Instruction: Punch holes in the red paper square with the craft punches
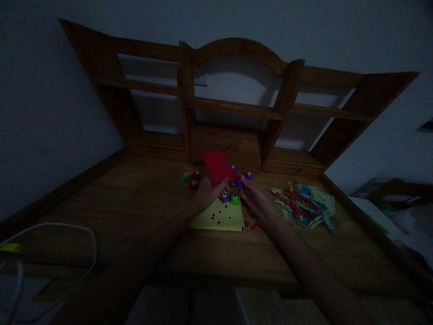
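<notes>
My left hand [214, 192] pinches the lower edge of a sheet of red paper [218, 166], which has small holes along its left side. In my right hand [253, 192] is a purple craft punch [238, 183], set at the right corner of the red paper. Whether its jaws grip the paper is too dark to tell. Below my hands lies yellow paper [216, 221] sprinkled with tiny red cutouts. A purple punch [225, 197] and a green punch [234, 199] stand at its upper edge.
Left of my hands sit a green punch [186, 176] and two red punches [196, 175]. Behind are two purple punches [249, 175]. Punched strips [306, 205] in several colours are heaped at right. A wooden shelf [233, 106] rises behind; a white cable [91, 232] loops at left.
</notes>
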Tool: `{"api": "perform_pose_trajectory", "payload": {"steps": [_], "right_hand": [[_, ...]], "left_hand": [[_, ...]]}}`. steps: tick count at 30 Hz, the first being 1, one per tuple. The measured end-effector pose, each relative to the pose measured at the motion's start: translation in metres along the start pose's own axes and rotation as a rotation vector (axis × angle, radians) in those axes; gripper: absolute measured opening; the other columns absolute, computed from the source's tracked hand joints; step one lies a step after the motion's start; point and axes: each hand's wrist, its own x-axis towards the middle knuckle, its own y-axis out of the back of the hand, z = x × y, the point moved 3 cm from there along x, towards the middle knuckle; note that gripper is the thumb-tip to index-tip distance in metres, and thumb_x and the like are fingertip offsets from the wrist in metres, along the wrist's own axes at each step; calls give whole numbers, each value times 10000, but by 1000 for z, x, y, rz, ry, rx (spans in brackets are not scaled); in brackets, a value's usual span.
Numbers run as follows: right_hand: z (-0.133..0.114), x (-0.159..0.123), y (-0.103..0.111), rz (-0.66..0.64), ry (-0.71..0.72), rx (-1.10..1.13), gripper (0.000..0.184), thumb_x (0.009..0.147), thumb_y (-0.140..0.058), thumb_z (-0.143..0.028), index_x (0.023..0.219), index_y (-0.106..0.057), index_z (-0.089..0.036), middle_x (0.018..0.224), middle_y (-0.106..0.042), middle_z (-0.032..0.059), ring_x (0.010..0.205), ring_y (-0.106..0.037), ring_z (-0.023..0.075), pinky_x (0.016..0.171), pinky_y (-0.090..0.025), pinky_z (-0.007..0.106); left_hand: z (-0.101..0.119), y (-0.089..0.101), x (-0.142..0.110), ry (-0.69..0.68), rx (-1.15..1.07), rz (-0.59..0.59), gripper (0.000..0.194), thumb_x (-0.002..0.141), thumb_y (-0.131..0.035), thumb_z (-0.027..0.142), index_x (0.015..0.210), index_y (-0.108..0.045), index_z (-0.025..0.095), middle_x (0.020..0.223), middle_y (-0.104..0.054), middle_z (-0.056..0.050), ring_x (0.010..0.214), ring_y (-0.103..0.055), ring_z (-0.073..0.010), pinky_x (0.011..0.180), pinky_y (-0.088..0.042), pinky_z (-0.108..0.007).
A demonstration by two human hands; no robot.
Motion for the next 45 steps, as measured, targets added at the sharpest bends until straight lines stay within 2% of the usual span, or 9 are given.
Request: {"api": "perform_pose_trajectory", "payload": {"steps": [2,5,9,15,19,32,36,41,45], "right_hand": [[1,0,0,15,-13,-4,177,707,-759,-349,816,-714,-216,798,-681,-19,629,-537,95,603,-433,217],[2,0,0,15,-22,-23,189,707,-757,-355,829,-717,-216,799,-681,-16,640,-542,99,616,-437,218],[3,1,3,32,-31,-21,198,697,-763,-354,831,-717,-215,805,-680,-11,655,-540,103,616,-442,220],[2,1,4,48,-12,-2,172,699,-764,-325,818,-716,-210,784,-673,-24,614,-527,83,600,-432,207],[2,1,5,58,-17,17,185,683,-778,-302,835,-716,-217,785,-677,-33,633,-551,82,647,-443,214],[0,0,3,-10,-38,20,162,718,-751,-321,838,-699,-224,808,-667,-35,657,-551,85,685,-432,226],[0,0,2,-19,-26,25,140,709,-760,-310,794,-702,-216,767,-657,-37,641,-540,83,673,-432,228],[-1,0,3,5,-23,28,147,673,-788,-281,766,-704,-204,765,-659,-28,635,-531,89,641,-434,226],[-2,0,3,5,2,4,163,661,-793,-291,760,-702,-199,753,-655,-22,616,-517,96,597,-418,226]], "left_hand": [[-3,-3,1,19,-21,-95,382,859,-498,436,661,-650,147,639,-671,-49,550,-610,-151,534,-476,-235],[-5,-4,0,33,-6,-131,396,861,-488,455,696,-666,142,681,-689,-58,575,-624,-152,554,-482,-231],[-2,-2,-1,4,88,-98,367,856,-498,457,766,-693,159,768,-715,-54,677,-659,-179,637,-498,-247],[1,1,1,-35,256,-4,390,847,-512,486,1008,-697,182,949,-721,-71,851,-674,-232,735,-503,-288],[0,0,2,-41,213,2,351,843,-532,451,995,-705,185,934,-726,-53,831,-676,-220,711,-513,-275],[-10,-1,4,11,33,-128,331,810,-571,458,832,-687,149,791,-707,-60,641,-643,-172,572,-499,-242],[-9,-1,4,22,35,-126,334,805,-581,450,908,-684,149,858,-714,-69,701,-656,-192,605,-512,-257],[-8,-1,3,-14,82,-105,333,818,-568,434,967,-679,157,963,-712,-69,820,-665,-205,743,-522,-285],[-7,0,3,-2,119,-119,336,819,-566,425,992,-673,157,956,-715,-63,818,-667,-208,743,-524,-287]]}}
